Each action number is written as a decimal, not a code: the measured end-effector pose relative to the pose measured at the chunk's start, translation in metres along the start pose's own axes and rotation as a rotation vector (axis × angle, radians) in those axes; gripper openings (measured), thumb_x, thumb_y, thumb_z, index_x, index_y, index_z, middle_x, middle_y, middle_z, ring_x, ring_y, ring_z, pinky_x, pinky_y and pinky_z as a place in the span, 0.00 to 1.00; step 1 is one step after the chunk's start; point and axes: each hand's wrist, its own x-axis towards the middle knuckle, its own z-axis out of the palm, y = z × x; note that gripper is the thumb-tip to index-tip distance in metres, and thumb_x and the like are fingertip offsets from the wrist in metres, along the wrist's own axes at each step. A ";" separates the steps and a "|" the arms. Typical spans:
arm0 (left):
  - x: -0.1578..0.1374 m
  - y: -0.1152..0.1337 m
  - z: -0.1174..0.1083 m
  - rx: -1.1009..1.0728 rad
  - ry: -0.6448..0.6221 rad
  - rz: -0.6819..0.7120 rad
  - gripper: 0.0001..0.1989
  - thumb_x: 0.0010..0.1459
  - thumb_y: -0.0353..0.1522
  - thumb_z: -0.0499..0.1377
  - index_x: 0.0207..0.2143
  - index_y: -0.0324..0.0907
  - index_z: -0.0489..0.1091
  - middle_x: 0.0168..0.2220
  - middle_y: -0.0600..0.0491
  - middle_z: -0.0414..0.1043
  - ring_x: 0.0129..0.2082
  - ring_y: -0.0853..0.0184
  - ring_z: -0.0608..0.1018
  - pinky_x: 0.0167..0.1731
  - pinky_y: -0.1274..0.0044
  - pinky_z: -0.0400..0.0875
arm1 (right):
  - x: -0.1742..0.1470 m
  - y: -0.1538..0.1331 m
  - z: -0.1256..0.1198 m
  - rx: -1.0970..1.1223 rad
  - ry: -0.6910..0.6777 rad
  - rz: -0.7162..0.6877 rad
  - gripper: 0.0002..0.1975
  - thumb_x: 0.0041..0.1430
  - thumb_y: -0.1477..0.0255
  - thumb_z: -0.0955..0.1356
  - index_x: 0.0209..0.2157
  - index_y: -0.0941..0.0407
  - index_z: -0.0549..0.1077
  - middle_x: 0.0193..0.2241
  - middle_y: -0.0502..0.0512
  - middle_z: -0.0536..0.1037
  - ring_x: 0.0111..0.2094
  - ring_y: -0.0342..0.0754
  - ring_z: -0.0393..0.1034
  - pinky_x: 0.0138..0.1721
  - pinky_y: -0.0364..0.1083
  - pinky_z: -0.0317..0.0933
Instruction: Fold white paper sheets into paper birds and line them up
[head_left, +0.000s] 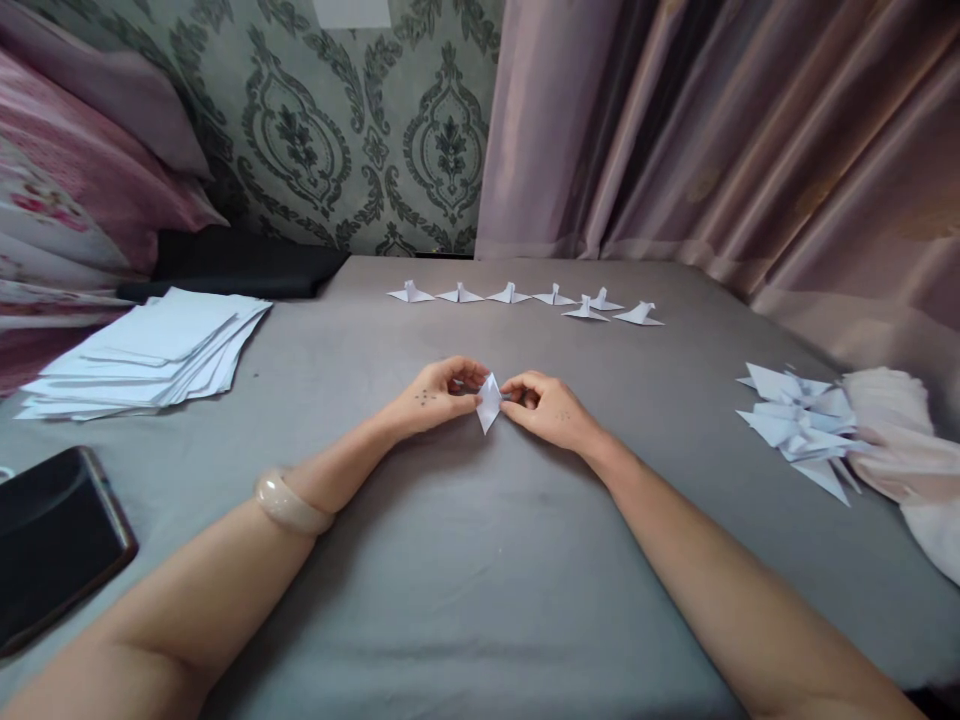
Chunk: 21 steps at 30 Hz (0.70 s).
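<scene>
A small piece of white paper folded into a diamond [489, 404] is held upright over the middle of the grey cloth. My left hand [442, 392] pinches its left side between thumb and fingers. On the opposite edge, the thumb and fingertips of my right hand [550, 408] close on the same folded paper. Beyond my hands, several folded white paper birds [510, 293] stand in a loose row, with two of the right-hand ones set at slightly different depths.
A stack of white paper sheets [150, 345] lies at the left, before a black folded item [255, 262]. A phone [64, 540] rests at the near left. Several folded paper pieces [802, 420] are heaped at the right beside pale cloth [892, 410]. Curtains [675, 120] hang behind.
</scene>
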 end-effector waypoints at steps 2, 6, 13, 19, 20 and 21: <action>0.002 -0.001 0.005 0.032 0.011 0.020 0.18 0.47 0.33 0.63 0.42 0.37 0.72 0.37 0.50 0.74 0.37 0.68 0.74 0.39 0.76 0.68 | 0.000 -0.002 0.002 -0.038 0.015 -0.015 0.11 0.49 0.70 0.68 0.36 0.56 0.76 0.31 0.50 0.75 0.25 0.41 0.62 0.32 0.44 0.58; 0.007 -0.009 0.012 0.032 0.027 0.051 0.12 0.50 0.36 0.63 0.34 0.37 0.72 0.28 0.55 0.69 0.27 0.73 0.69 0.30 0.80 0.64 | -0.001 -0.006 0.002 0.010 0.081 0.019 0.09 0.48 0.73 0.66 0.34 0.56 0.73 0.28 0.49 0.75 0.24 0.42 0.64 0.32 0.44 0.60; 0.011 -0.012 0.019 0.108 0.052 0.077 0.11 0.52 0.37 0.61 0.29 0.37 0.71 0.24 0.57 0.64 0.24 0.73 0.65 0.25 0.81 0.59 | -0.002 -0.010 0.003 0.068 0.122 -0.002 0.06 0.50 0.72 0.65 0.32 0.56 0.72 0.27 0.50 0.75 0.27 0.44 0.68 0.34 0.44 0.61; 0.013 0.000 0.026 0.262 0.035 0.127 0.08 0.53 0.34 0.57 0.26 0.38 0.69 0.21 0.59 0.59 0.23 0.74 0.62 0.24 0.81 0.57 | -0.001 -0.009 0.003 0.041 0.137 0.019 0.06 0.50 0.73 0.65 0.32 0.56 0.72 0.27 0.50 0.76 0.27 0.44 0.68 0.34 0.45 0.61; 0.012 0.001 0.026 0.271 0.033 0.132 0.08 0.53 0.34 0.57 0.26 0.38 0.70 0.21 0.59 0.59 0.23 0.74 0.62 0.24 0.81 0.56 | -0.001 -0.009 0.003 0.045 0.135 0.020 0.06 0.50 0.73 0.65 0.32 0.55 0.72 0.27 0.50 0.76 0.27 0.44 0.68 0.33 0.45 0.62; 0.012 0.001 0.026 0.277 0.032 0.134 0.09 0.54 0.35 0.57 0.26 0.38 0.70 0.21 0.59 0.59 0.23 0.74 0.62 0.25 0.81 0.56 | -0.001 -0.008 0.003 0.050 0.134 0.020 0.06 0.50 0.73 0.65 0.32 0.55 0.72 0.27 0.50 0.76 0.26 0.44 0.68 0.34 0.45 0.62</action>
